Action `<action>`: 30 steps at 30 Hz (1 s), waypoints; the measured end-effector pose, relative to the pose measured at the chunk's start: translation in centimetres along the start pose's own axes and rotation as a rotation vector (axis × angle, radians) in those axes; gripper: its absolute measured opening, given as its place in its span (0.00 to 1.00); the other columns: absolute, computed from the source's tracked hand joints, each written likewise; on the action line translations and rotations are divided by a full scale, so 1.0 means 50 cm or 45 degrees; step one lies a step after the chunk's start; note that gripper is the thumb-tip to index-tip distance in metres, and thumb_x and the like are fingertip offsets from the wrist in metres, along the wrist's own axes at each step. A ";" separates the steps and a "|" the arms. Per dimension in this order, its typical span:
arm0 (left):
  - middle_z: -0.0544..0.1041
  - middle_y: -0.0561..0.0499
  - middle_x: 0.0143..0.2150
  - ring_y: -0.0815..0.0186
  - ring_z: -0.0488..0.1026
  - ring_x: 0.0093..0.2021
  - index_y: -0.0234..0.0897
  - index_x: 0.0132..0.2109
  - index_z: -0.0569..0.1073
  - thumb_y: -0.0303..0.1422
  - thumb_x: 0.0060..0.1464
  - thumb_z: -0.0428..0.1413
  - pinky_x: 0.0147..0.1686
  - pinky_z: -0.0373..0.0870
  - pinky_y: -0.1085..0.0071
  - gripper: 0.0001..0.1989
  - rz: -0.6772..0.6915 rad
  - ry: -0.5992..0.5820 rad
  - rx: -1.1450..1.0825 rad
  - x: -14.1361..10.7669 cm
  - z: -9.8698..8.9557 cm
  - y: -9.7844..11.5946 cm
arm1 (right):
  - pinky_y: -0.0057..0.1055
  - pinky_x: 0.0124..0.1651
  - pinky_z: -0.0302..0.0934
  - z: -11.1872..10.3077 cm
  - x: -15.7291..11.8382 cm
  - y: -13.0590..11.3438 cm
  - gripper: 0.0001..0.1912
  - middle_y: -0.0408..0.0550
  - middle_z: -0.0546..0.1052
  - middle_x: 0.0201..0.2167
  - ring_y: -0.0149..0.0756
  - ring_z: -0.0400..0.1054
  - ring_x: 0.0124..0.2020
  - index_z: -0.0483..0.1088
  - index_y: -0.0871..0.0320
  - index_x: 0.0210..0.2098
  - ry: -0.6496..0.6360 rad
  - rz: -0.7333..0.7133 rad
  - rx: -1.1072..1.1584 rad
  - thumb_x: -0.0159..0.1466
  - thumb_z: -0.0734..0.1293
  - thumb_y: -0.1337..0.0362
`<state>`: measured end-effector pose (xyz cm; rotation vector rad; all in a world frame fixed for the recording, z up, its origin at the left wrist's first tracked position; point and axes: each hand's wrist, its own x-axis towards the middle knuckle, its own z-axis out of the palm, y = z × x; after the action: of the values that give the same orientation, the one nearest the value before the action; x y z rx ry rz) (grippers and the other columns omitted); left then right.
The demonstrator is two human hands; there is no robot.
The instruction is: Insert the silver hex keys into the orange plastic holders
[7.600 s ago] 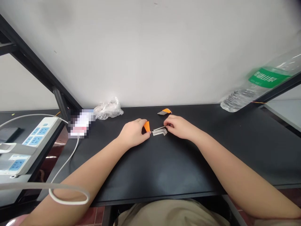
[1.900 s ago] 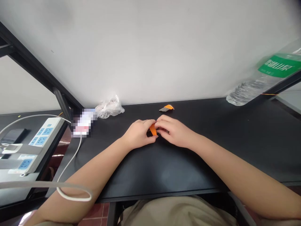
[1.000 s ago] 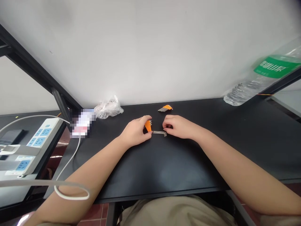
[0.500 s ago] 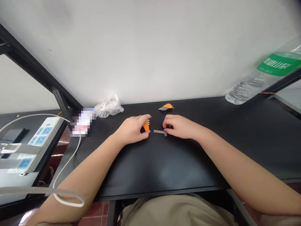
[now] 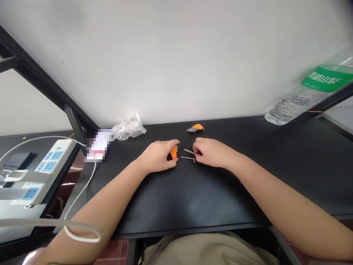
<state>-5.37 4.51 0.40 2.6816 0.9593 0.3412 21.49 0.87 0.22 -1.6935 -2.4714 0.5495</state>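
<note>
My left hand (image 5: 159, 156) grips an orange hex key holder (image 5: 173, 152) between thumb and fingers. A few metal key ends stick out of its right side. Across a small gap, my right hand (image 5: 210, 151) is closed in a pinch on a thin metal hex key (image 5: 189, 151) that points left towards the holder; whether it is one key or two side by side I cannot tell. Just below it, another L-shaped hex key (image 5: 187, 158) lies on the black table, its bent end near my right thumb.
A second orange holder with several hex keys (image 5: 196, 127) lies further back, near the wall. A clear plastic bag (image 5: 128, 127) sits at the back left. To the right leans a large plastic bottle (image 5: 320, 79). At left are a white power strip (image 5: 45, 171) and a cable (image 5: 79, 197).
The hex keys that lay bunched on the table are now separated. My right hand has picked up from the bunch, leaving one key lying below. The left hand keeps its grip on the holder.
</note>
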 end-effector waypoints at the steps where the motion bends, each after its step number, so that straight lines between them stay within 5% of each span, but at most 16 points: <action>1: 0.81 0.47 0.49 0.57 0.80 0.45 0.41 0.65 0.67 0.39 0.58 0.59 0.45 0.74 0.64 0.29 0.007 0.002 -0.007 0.001 0.003 0.001 | 0.33 0.27 0.55 0.000 0.001 -0.003 0.04 0.48 0.75 0.35 0.36 0.66 0.28 0.70 0.55 0.30 0.001 0.024 -0.025 0.61 0.70 0.65; 10: 0.81 0.48 0.49 0.59 0.80 0.44 0.42 0.64 0.68 0.39 0.58 0.60 0.49 0.75 0.63 0.28 0.011 0.036 -0.049 0.001 0.007 -0.002 | 0.32 0.31 0.59 -0.001 0.007 0.002 0.00 0.47 0.77 0.37 0.37 0.70 0.33 0.73 0.54 0.33 -0.073 0.023 0.162 0.61 0.69 0.65; 17: 0.81 0.50 0.49 0.59 0.80 0.43 0.43 0.64 0.68 0.38 0.58 0.60 0.50 0.75 0.62 0.28 -0.023 0.016 -0.074 0.002 0.005 0.000 | 0.32 0.32 0.60 -0.024 0.002 0.016 0.07 0.45 0.78 0.36 0.36 0.70 0.32 0.74 0.53 0.34 -0.128 0.016 0.316 0.66 0.66 0.60; 23: 0.81 0.49 0.49 0.59 0.80 0.44 0.43 0.64 0.68 0.38 0.57 0.60 0.50 0.74 0.62 0.28 -0.014 0.022 -0.072 0.001 0.006 -0.002 | 0.32 0.30 0.58 -0.005 0.004 0.006 0.00 0.46 0.77 0.37 0.37 0.69 0.32 0.72 0.53 0.33 -0.077 0.025 0.147 0.62 0.68 0.65; 27: 0.81 0.49 0.47 0.59 0.80 0.43 0.42 0.65 0.68 0.39 0.57 0.60 0.49 0.75 0.62 0.29 -0.006 0.031 -0.064 0.001 0.007 -0.002 | 0.33 0.26 0.53 0.007 0.003 -0.010 0.06 0.47 0.76 0.33 0.38 0.67 0.29 0.68 0.54 0.30 0.005 0.085 -0.032 0.58 0.70 0.67; 30: 0.81 0.49 0.47 0.59 0.80 0.43 0.42 0.65 0.67 0.39 0.58 0.61 0.48 0.75 0.62 0.29 -0.014 0.044 -0.062 0.001 0.006 -0.002 | 0.32 0.27 0.54 -0.001 -0.003 -0.017 0.05 0.45 0.76 0.32 0.36 0.67 0.28 0.66 0.54 0.31 0.013 0.009 0.107 0.61 0.68 0.67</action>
<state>-5.27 4.58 0.07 2.6339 0.9632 0.4044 20.79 0.49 0.61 -1.6703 -2.4006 0.6346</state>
